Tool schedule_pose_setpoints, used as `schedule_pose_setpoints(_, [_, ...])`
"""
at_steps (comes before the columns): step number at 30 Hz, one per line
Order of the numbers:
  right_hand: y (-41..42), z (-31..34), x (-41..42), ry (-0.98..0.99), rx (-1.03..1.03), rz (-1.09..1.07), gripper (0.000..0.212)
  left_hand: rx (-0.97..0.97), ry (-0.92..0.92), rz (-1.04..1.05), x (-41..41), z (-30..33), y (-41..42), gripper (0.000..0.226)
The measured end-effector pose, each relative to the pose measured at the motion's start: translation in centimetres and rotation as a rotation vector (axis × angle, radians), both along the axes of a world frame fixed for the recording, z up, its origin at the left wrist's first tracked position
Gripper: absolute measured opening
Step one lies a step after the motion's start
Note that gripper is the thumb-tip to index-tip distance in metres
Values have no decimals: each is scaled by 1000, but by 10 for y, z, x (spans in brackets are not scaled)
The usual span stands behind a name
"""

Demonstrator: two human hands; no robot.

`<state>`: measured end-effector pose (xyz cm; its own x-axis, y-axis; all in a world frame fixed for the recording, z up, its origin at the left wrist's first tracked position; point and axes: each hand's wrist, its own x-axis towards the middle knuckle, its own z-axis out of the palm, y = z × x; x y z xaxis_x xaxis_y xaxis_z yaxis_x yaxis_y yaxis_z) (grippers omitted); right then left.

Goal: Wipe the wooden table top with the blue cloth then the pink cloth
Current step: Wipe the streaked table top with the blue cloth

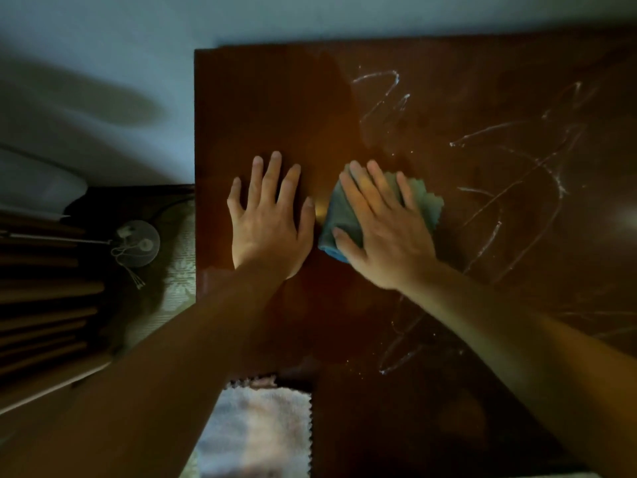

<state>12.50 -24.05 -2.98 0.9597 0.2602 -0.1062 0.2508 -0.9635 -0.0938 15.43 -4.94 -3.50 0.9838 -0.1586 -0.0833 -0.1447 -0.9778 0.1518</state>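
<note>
Glossy wood (275, 98) (chalk-streaked, perhaps), blue cloth (339, 219)

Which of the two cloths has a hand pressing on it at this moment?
The blue cloth, in the middle of the wooden table, under the flat right hand. The pink cloth lies at the table's near edge with no hand on it.

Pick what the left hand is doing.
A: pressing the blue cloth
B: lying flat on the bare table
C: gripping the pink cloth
B: the left hand lies flat, fingers spread, on the bare table. The right hand presses the blue cloth beside it, and the pink cloth lies at the near edge, away from both hands.
</note>
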Motion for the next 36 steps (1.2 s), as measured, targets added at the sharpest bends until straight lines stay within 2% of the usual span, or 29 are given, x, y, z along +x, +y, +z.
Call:
schedule_pose_setpoints(2, [-6, 1, 29, 11, 13, 26, 77, -18, 2, 7, 0, 0, 1, 61])
schedule_pose_setpoints(6, [-12, 3, 86, 21, 9, -102, 75, -35, -3, 3, -1, 1, 1, 60])
schedule_pose_setpoints(9, [-4, 3, 78, -14, 39, -132, 74, -44, -5, 7, -1, 2, 1, 60])
schedule_pose_setpoints(13, [-1, 0, 44, -37, 14, -51, 75, -40, -23, 16, -1, 1, 1, 60])
schedule_pose_setpoints(17, [-8, 0, 81, -17, 26, -16, 74, -68, -36, 5, -2, -1, 2, 59])
schedule_pose_setpoints(20, [-9, 0, 123, 12, 30, -128, 74, -55, -48, 8, -1, -2, 2, 59])
schedule_pose_setpoints(23, [10, -3, 125, -25, 22, -209, 75, -51, -50, 7, -1, 0, 1, 59])
schedule_pose_setpoints(27, [39, -6, 103, -110, 40, -139, 73, -29, -29, 9, -1, 0, 2, 60])
schedule_pose_setpoints(31, [26, -6, 124, -30, 72, -89, 75, -53, -46, 16, -2, -1, 1, 59])
schedule_pose_setpoints(36, [-31, -4, 135, -50, 87, -440, 75, -67, -42, 12, -2, 0, 2, 59])
